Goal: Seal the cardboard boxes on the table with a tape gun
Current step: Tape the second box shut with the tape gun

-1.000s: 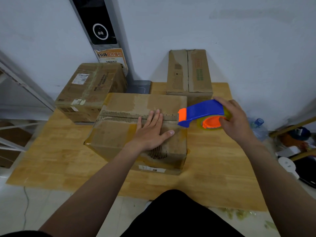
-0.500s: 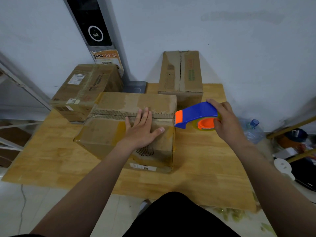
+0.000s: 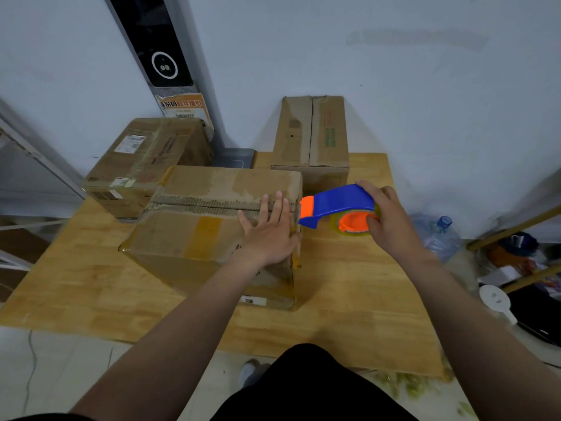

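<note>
We stand at the six o'clock edge of a pale wooden table (image 3: 349, 299) pushed against a white wall (image 3: 425, 86). The nearest cardboard box (image 3: 197, 238) sits at the table's middle, turned slightly, its top seam ragged with bare corrugation. Our left hand (image 3: 270, 235) lies flat on the lid near its three o'clock end, with the fingers straight and spread across the seam. Our right hand (image 3: 385, 220) grips the blue and orange tape gun (image 3: 337, 205), fingers curled over the handle and thumb against the orange hub. The gun's orange nose is at the lid's three o'clock edge, level with the seam; we cannot tell whether it touches.

A second box (image 3: 312, 138) stands at twelve o'clock against the wall, and a third box (image 3: 145, 159) sits at ten o'clock. Between them lies a grey pad (image 3: 235, 158). Above it a dark panel (image 3: 151, 41) with a white ring runs up the wall, an orange notice (image 3: 182, 106) at its foot. At three o'clock, off the table, a clear water bottle (image 3: 440, 235) stands beside a cluttered shelf (image 3: 516, 268). A pale tiled floor (image 3: 76, 360) shows at seven o'clock.
</note>
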Demonstrator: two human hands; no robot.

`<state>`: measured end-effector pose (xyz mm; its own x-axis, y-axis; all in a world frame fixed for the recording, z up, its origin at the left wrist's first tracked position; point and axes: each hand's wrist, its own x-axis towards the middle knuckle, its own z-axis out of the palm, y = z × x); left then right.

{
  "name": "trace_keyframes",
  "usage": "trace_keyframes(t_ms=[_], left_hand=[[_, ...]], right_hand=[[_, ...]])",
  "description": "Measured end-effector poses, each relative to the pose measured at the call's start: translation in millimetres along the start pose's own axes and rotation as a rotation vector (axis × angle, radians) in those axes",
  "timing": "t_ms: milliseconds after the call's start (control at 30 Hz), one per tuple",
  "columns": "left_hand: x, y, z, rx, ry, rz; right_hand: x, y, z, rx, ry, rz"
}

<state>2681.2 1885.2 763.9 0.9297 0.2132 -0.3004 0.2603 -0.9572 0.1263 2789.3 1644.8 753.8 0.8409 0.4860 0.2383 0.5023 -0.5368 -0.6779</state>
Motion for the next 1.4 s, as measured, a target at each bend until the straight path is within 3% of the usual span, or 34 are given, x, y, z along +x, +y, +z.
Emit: trace_keyframes(t_ms=[400, 733, 1200, 1400], left_hand=[[-4.8, 3.2, -3.0, -0.006, 0.008, -0.023], [-4.7, 26.1, -15.7, -0.042, -0.129, -0.008], [5.2, 32.3, -15.2, 0.047, -0.234, -0.038], [1.8, 33.6, -18.4, 0.03, -0.242, -0.033]], right_hand=[[-20.7, 36.9, -18.8, 0.155, 0.087, 0.086], [-22.9, 33.5, -12.6, -0.092, -0.012, 0.043], [-2.0, -11.7, 4.3, -0.332, -0.121, 0.198], [-11.5, -10.8, 14.3, -0.27, -0.164, 0.29]])
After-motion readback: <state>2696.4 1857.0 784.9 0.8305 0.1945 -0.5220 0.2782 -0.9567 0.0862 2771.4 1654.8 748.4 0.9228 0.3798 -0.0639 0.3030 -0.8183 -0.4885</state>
